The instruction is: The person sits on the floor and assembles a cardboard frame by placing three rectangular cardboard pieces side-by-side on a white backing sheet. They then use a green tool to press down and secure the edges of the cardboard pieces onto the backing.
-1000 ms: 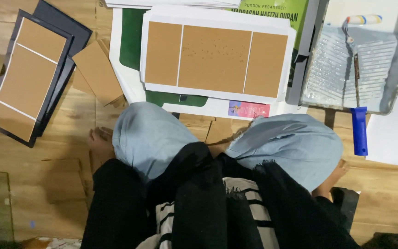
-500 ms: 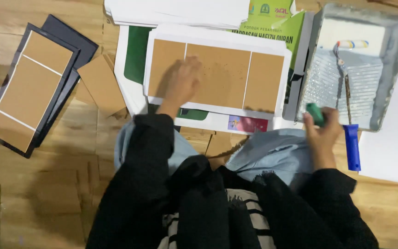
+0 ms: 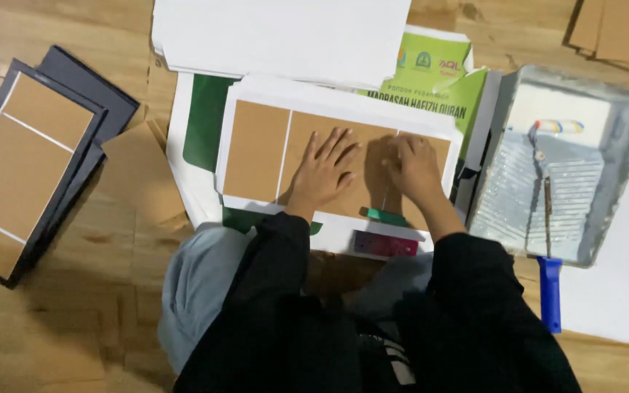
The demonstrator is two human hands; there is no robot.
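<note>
A white sheet lies on the wooden floor in front of my knees, with three brown cardboard panels glued on it. My left hand rests flat, fingers spread, on the middle panel. My right hand presses down at the gap between the middle and right panels. Its fingers are curled around a thin tool whose green handle sticks out below the hand. Both sleeves are black.
A grey paint tray with a blue-handled roller sits to the right on white paper. Dark covers with brown panels are stacked at left, beside loose cardboard. White sheets and green printed sheets lie behind.
Both hands came into view. The left hand settled on the middle panel. The right hand moved from near the tray, carrying the green-handled tool, onto the panels.
</note>
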